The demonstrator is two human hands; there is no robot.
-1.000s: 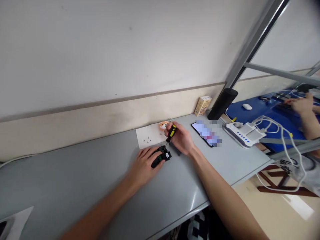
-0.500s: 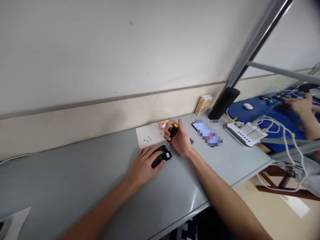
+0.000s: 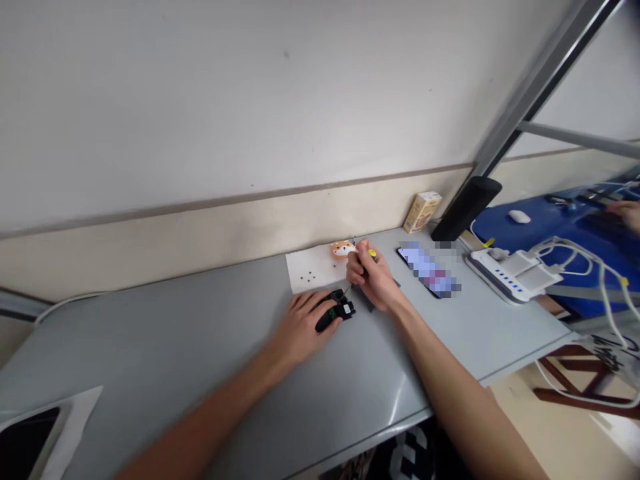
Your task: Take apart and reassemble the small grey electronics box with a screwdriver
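My left hand (image 3: 303,320) is wrapped over an opened black computer mouse (image 3: 345,310), pressing it to the desk; a green circuit board shows inside. My right hand (image 3: 369,275) grips a screwdriver (image 3: 373,253) with a yellow handle end. Its thin shaft slants down to the mouse's far side, but I cannot tell what the tip touches. Several tiny dark screws (image 3: 309,276) lie on a white sheet of paper (image 3: 295,265) behind my left hand. Partly covered by my right wrist is a dark grey flat piece (image 3: 393,287).
An orange and white animal-face item (image 3: 343,249) sits at the paper's back edge. To the right are a phone (image 3: 425,270), a small carton (image 3: 423,212), a black cylinder (image 3: 467,208) and a white power strip (image 3: 510,280) with cables. Another person's hand (image 3: 627,213) shows over a blue desk.
The view has swung left, so everything sits further right. My right fist has turned around the screwdriver handle, which now leans more toward the right. My left hand stays on the mouse.
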